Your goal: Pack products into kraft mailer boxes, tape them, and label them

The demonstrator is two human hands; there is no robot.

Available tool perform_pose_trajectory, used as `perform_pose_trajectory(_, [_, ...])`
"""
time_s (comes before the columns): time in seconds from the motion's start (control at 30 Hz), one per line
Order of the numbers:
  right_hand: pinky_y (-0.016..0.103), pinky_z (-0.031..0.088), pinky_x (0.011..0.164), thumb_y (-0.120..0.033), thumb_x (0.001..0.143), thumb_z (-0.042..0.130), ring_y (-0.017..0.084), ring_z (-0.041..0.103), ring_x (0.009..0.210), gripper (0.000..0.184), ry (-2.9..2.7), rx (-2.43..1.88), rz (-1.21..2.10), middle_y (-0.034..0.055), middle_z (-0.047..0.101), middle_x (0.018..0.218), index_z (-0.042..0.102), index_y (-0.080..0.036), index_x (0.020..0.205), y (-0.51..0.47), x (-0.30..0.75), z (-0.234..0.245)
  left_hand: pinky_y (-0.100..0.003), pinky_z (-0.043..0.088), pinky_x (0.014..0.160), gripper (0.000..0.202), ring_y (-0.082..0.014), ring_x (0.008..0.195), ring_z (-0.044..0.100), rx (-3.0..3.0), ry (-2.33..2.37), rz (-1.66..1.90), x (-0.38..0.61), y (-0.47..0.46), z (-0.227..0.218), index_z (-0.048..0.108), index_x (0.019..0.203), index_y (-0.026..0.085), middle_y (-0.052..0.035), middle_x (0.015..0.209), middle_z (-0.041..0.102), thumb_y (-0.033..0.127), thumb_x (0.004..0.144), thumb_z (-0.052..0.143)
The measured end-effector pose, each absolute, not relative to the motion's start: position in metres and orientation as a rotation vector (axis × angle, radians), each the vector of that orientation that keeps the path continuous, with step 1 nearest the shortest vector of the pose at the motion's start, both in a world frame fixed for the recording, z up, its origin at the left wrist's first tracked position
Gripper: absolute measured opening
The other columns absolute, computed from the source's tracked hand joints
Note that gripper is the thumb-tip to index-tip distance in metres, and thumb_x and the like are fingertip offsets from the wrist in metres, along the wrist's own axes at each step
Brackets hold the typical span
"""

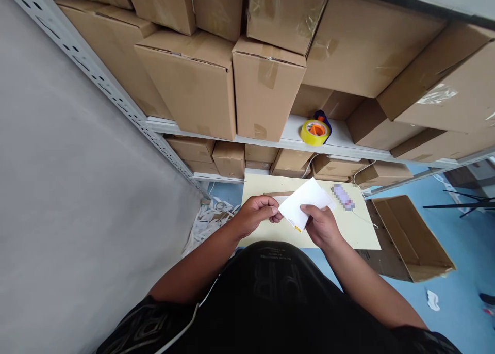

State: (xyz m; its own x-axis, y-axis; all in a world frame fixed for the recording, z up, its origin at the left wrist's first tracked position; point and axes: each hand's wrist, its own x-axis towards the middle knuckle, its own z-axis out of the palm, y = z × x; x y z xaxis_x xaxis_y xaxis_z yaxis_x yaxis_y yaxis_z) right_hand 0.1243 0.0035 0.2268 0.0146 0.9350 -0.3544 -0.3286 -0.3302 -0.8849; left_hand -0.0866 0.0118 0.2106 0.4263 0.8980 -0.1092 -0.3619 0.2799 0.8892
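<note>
A white sheet of paper [307, 195] with a small yellow and black mark near its lower corner is held above the cream tabletop [356, 230]. My right hand [322, 226] grips its lower right side, thumb lying on top and fingers underneath. At the paper's left corner, my left hand [262, 211] is closed in a pinch; the fingertips seem to hold that corner. Partly covered by the hands and paper, a flat brown and white item [279, 194] lies on the tabletop. To the right rests a pixelated purplish object [343, 197], its kind unclear.
Cardboard boxes [193, 75] fill the shelves ahead. A yellow tape roll [315, 132] in a dispenser sits on the shelf edge [286, 129]. An open cardboard box [421, 240] stands on the floor at right. White strips [211, 222] are heaped at left, beside the grey wall [85, 189].
</note>
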Motion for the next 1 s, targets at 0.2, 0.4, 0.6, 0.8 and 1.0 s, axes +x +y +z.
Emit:
perform_pose_trajectory(0.2, [0.028,0.044,0.044,-0.029,0.068,0.080,0.020,0.062,0.057,0.031,-0.728,-1.245,1.552,0.0016,0.071,0.073,0.069,-0.019,0.095,0.014,0.129,0.222,-0.030,0.051,0.068,0.032,-0.0158,0.067,0.065,0.879,0.720,0.943,-0.079,0.020,0.210,0.070,0.078,0.013,-0.0061,0.071,0.071,0.043,0.078,0.081])
perform_pose_trajectory(0.4, [0.028,0.043,0.044,-0.030,0.070,0.080,0.020,0.062,0.058,0.029,-0.752,-1.266,1.562,0.0023,0.071,0.073,0.069,-0.019,0.094,0.021,0.136,0.216,-0.031,0.050,0.068,0.029,-0.0159,0.065,0.064,0.884,0.753,0.941,-0.073,0.026,0.208,0.070,0.077,0.013,-0.0060,0.070,0.071,0.041,0.078,0.079])
perform_pose_trajectory(0.6, [0.026,0.041,0.040,-0.031,0.067,0.080,0.020,0.063,0.058,0.033,-0.756,-1.290,1.546,0.0035,0.071,0.075,0.069,-0.016,0.095,0.024,0.137,0.213,-0.030,0.049,0.067,0.021,-0.0144,0.063,0.062,0.877,0.794,0.926,-0.066,0.027,0.210,0.067,0.075,0.015,-0.0034,0.067,0.068,0.034,0.076,0.075])
perform_pose_trajectory(0.8, [0.025,0.041,0.037,-0.030,0.067,0.080,0.019,0.062,0.057,0.031,-0.756,-1.300,1.558,0.0031,0.069,0.073,0.069,-0.014,0.092,0.023,0.141,0.210,-0.030,0.048,0.066,0.012,-0.0143,0.062,0.060,0.845,0.798,0.934,-0.058,0.025,0.203,0.066,0.072,0.015,-0.0025,0.064,0.067,0.026,0.073,0.070])
perform_pose_trajectory(1.0, [0.026,0.042,0.037,-0.030,0.068,0.080,0.017,0.060,0.055,0.030,-0.804,-1.308,1.524,0.0029,0.069,0.073,0.069,-0.014,0.091,0.023,0.146,0.211,-0.031,0.049,0.065,0.018,-0.0174,0.063,0.064,0.792,0.784,0.918,-0.057,0.021,0.200,0.070,0.073,0.013,-0.0069,0.067,0.071,0.031,0.074,0.072])
